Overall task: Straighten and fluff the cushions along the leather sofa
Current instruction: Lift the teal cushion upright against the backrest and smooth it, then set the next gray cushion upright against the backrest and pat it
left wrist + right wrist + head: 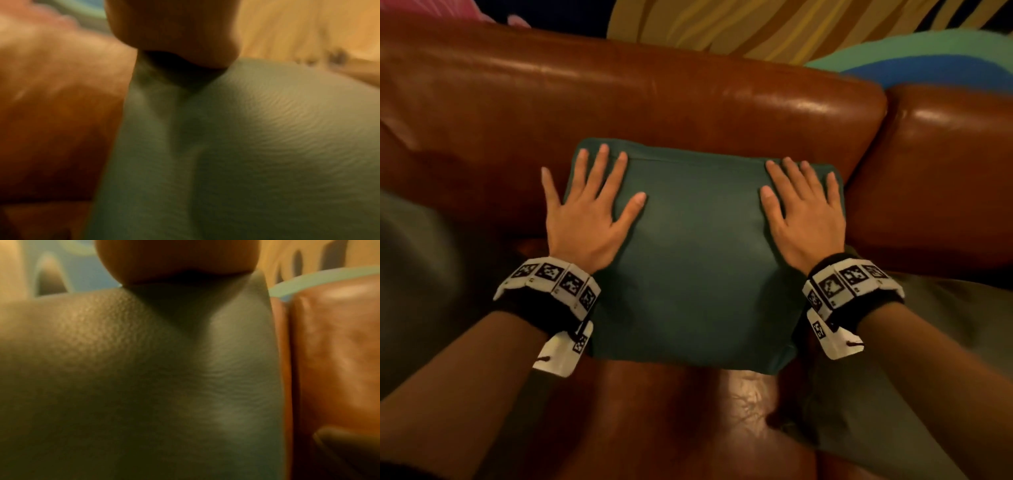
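A dark green square cushion (695, 246) leans against the back of the brown leather sofa (619, 102) in the head view. My left hand (589, 205) lies flat on the cushion's left side, fingers spread and straight, the little finger over the edge. My right hand (804, 212) presses flat on its right side, fingers straight toward the top corner. In the left wrist view the palm (174, 32) dents the green cushion (246, 146). In the right wrist view the palm (176, 259) sinks into the cushion (144, 369) the same way.
Olive-green cushions sit blurred at the left (410, 274) and right (928, 359) of the seat. A second leather back section (945, 171) adjoins on the right. The shiny leather seat (671, 411) lies in front. A colourful painted wall (791, 27) rises behind.
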`<action>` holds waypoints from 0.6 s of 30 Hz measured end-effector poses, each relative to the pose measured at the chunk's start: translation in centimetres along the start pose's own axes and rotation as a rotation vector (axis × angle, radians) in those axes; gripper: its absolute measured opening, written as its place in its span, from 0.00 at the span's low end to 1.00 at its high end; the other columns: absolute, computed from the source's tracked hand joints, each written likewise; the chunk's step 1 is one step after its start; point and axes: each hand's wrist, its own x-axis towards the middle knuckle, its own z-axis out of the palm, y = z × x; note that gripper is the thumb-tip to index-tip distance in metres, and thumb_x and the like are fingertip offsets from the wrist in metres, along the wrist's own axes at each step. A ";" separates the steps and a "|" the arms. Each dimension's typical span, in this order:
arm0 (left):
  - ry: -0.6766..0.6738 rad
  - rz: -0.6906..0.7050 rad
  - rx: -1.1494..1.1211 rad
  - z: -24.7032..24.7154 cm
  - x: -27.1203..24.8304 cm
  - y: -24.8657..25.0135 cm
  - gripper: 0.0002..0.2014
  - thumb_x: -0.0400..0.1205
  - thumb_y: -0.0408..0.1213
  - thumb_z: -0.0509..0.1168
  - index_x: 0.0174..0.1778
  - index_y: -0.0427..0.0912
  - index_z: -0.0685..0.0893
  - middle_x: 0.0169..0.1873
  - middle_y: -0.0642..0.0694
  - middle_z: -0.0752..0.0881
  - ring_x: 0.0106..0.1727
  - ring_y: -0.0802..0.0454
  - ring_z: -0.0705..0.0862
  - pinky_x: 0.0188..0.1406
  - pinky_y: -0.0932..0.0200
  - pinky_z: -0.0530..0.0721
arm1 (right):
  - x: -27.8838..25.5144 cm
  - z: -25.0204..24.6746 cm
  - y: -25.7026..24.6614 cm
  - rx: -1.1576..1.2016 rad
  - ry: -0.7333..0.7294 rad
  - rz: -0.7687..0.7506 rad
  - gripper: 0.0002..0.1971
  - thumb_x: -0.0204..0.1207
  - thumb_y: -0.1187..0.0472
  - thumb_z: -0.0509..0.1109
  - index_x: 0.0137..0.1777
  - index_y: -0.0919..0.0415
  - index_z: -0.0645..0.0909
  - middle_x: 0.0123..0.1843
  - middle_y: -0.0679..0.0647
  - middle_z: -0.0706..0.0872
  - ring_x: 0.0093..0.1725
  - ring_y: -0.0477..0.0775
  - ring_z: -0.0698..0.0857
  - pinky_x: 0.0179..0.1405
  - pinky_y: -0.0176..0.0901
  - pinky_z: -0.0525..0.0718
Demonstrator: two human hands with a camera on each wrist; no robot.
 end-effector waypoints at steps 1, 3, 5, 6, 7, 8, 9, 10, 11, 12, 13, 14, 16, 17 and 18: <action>0.002 -0.016 0.012 0.0 -0.1 0.0 0.34 0.83 0.69 0.31 0.85 0.61 0.44 0.86 0.55 0.46 0.86 0.50 0.41 0.79 0.30 0.35 | 0.0 -0.1 0.1 -0.009 -0.013 -0.001 0.31 0.87 0.38 0.39 0.87 0.44 0.56 0.89 0.48 0.58 0.89 0.52 0.51 0.86 0.60 0.37; 0.014 -0.056 0.036 -0.3 -0.5 -0.3 0.34 0.83 0.68 0.30 0.85 0.59 0.44 0.86 0.51 0.44 0.86 0.47 0.39 0.78 0.29 0.34 | -0.3 -0.1 0.1 -0.029 -0.036 0.009 0.30 0.87 0.37 0.37 0.88 0.42 0.53 0.90 0.48 0.55 0.89 0.53 0.47 0.84 0.59 0.32; 0.051 -0.114 0.038 -0.9 -0.9 -1.1 0.33 0.85 0.65 0.32 0.86 0.57 0.47 0.87 0.48 0.46 0.86 0.42 0.39 0.77 0.25 0.36 | -1.0 -0.2 -0.1 -0.055 -0.022 0.025 0.30 0.87 0.37 0.37 0.88 0.41 0.50 0.90 0.49 0.52 0.89 0.55 0.45 0.83 0.60 0.31; 0.061 -0.119 0.047 -1.1 -1.2 -1.6 0.33 0.86 0.64 0.33 0.86 0.56 0.48 0.87 0.46 0.47 0.86 0.40 0.40 0.77 0.24 0.38 | -1.4 -0.3 -0.3 -0.067 -0.019 0.030 0.30 0.87 0.38 0.36 0.88 0.41 0.48 0.90 0.49 0.51 0.89 0.55 0.44 0.82 0.61 0.30; 0.060 -0.108 0.064 -1.3 -1.5 -2.0 0.32 0.86 0.63 0.34 0.86 0.55 0.50 0.87 0.44 0.48 0.86 0.40 0.41 0.77 0.23 0.39 | -1.8 -0.5 -0.5 -0.072 -0.019 0.035 0.30 0.87 0.38 0.35 0.88 0.42 0.47 0.90 0.49 0.50 0.89 0.55 0.43 0.82 0.61 0.30; 0.058 -0.090 0.083 -1.5 -1.8 -2.3 0.32 0.87 0.61 0.35 0.86 0.53 0.51 0.86 0.44 0.49 0.86 0.39 0.42 0.76 0.23 0.39 | -2.0 -0.7 -0.7 -0.066 -0.029 0.049 0.30 0.87 0.39 0.35 0.88 0.43 0.45 0.90 0.49 0.49 0.89 0.54 0.42 0.82 0.61 0.30; 0.058 -0.082 0.089 -1.7 -2.0 -2.5 0.31 0.88 0.60 0.36 0.86 0.52 0.51 0.86 0.43 0.49 0.86 0.39 0.42 0.76 0.22 0.40 | -2.2 -1.0 -0.8 -0.050 -0.048 0.080 0.29 0.88 0.40 0.35 0.88 0.44 0.44 0.90 0.49 0.47 0.89 0.53 0.41 0.82 0.61 0.30; 0.067 -0.095 0.079 -1.9 -2.1 -2.6 0.31 0.88 0.58 0.37 0.86 0.50 0.51 0.86 0.42 0.49 0.86 0.39 0.43 0.76 0.22 0.40 | -2.3 -1.2 -0.7 -0.027 -0.066 0.123 0.29 0.89 0.41 0.35 0.88 0.46 0.43 0.90 0.49 0.46 0.89 0.53 0.40 0.82 0.61 0.29; 0.091 -0.130 0.055 -2.3 -2.3 -2.5 0.31 0.89 0.57 0.40 0.87 0.47 0.49 0.86 0.40 0.49 0.86 0.38 0.43 0.77 0.22 0.41 | -2.4 -1.5 -0.5 0.001 -0.071 0.170 0.29 0.89 0.43 0.37 0.89 0.47 0.44 0.90 0.49 0.46 0.89 0.52 0.39 0.82 0.62 0.29; 0.133 -0.177 0.015 -2.8 -2.3 -2.2 0.31 0.90 0.54 0.43 0.86 0.44 0.47 0.86 0.37 0.48 0.86 0.36 0.43 0.77 0.22 0.42 | -2.5 -2.0 0.0 0.037 -0.052 0.209 0.28 0.90 0.44 0.39 0.89 0.49 0.46 0.90 0.50 0.47 0.89 0.52 0.40 0.82 0.62 0.30; 0.186 -0.221 -0.052 -3.5 -2.4 -1.8 0.32 0.90 0.51 0.47 0.86 0.40 0.46 0.86 0.35 0.48 0.85 0.34 0.44 0.79 0.24 0.43 | -2.7 -2.7 0.6 0.094 -0.011 0.230 0.28 0.91 0.47 0.42 0.89 0.51 0.50 0.90 0.50 0.51 0.89 0.51 0.43 0.83 0.62 0.31; 0.245 -0.242 -0.160 -4.3 -2.5 -1.0 0.33 0.89 0.47 0.51 0.86 0.38 0.45 0.85 0.33 0.48 0.85 0.33 0.45 0.80 0.29 0.43 | -3.0 -3.5 1.2 0.183 0.046 0.229 0.26 0.91 0.50 0.47 0.88 0.53 0.56 0.89 0.52 0.57 0.89 0.52 0.47 0.84 0.61 0.33; 0.337 -0.176 -0.433 -6.1 -2.9 1.4 0.35 0.87 0.41 0.56 0.85 0.35 0.47 0.85 0.32 0.52 0.85 0.34 0.48 0.83 0.43 0.45 | -4.3 -5.3 2.2 0.363 0.162 0.161 0.21 0.89 0.54 0.55 0.79 0.56 0.72 0.80 0.54 0.75 0.85 0.54 0.65 0.86 0.60 0.42; 0.370 -0.105 -0.528 -6.9 -3.3 3.1 0.34 0.86 0.39 0.58 0.85 0.34 0.51 0.84 0.32 0.56 0.85 0.36 0.53 0.84 0.50 0.47 | -5.2 -6.3 2.6 0.399 0.198 0.118 0.19 0.88 0.53 0.56 0.73 0.56 0.79 0.72 0.55 0.84 0.77 0.55 0.75 0.85 0.60 0.51; 0.393 -0.034 -0.582 -7.5 -3.6 5.0 0.32 0.85 0.37 0.59 0.84 0.33 0.56 0.81 0.32 0.63 0.82 0.38 0.59 0.82 0.56 0.51 | -6.1 -7.1 3.1 0.427 0.211 0.081 0.18 0.87 0.51 0.55 0.66 0.56 0.83 0.61 0.54 0.89 0.66 0.55 0.84 0.81 0.59 0.61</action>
